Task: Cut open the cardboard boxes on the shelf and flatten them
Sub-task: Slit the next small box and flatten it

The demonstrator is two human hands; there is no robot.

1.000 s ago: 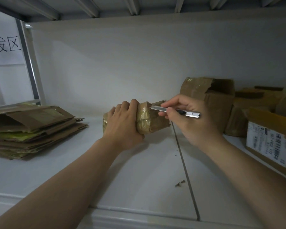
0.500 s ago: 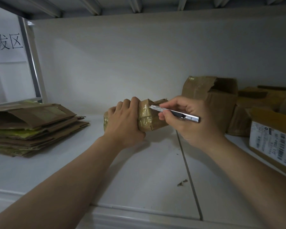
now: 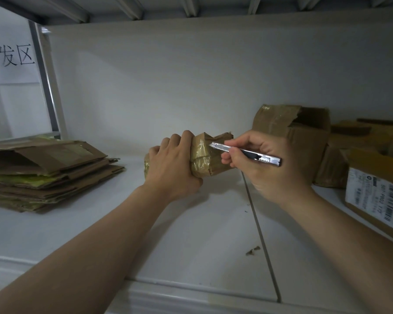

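Box: the small taped box [image 3: 204, 164] lies on its side at mid-shelf, glossy tape wrapped over the end facing you. I cannot tell whether its underside rests on the shelf [image 3: 191, 234] or hangs just above it.
Left grip: your left hand [image 3: 171, 171] is curled over the box's left part, with the fingers wrapped over the top.
Right grip: your right hand [image 3: 266, 175] pinches the utility knife [image 3: 251, 154] like a pen, its tip touching the taped upper edge.
Risk, fingers: the blade points toward your left knuckles, which sit just beside the tip. If the tape gives suddenly, the knife likely runs straight into them.
Risk, slip: the tape looks slick and wrinkled, so the tip could skate off instead of biting.
Risk, box: it is held by one hand only, so it may twist under blade pressure.
Risk, depth: whatever is inside is hidden, and a deep cut could reach it.
Behind right: the open box [image 3: 304, 137] stands close behind your knife hand, which limits a stroke pulled away to the right.
Far right: the labelled box [image 3: 377, 196] and other cartons crowd that end.
Left: the flattened stack [image 3: 43, 173] lies well apart.
Front: a cardboard scrap [image 3: 252, 250] lies beside the shelf seam.
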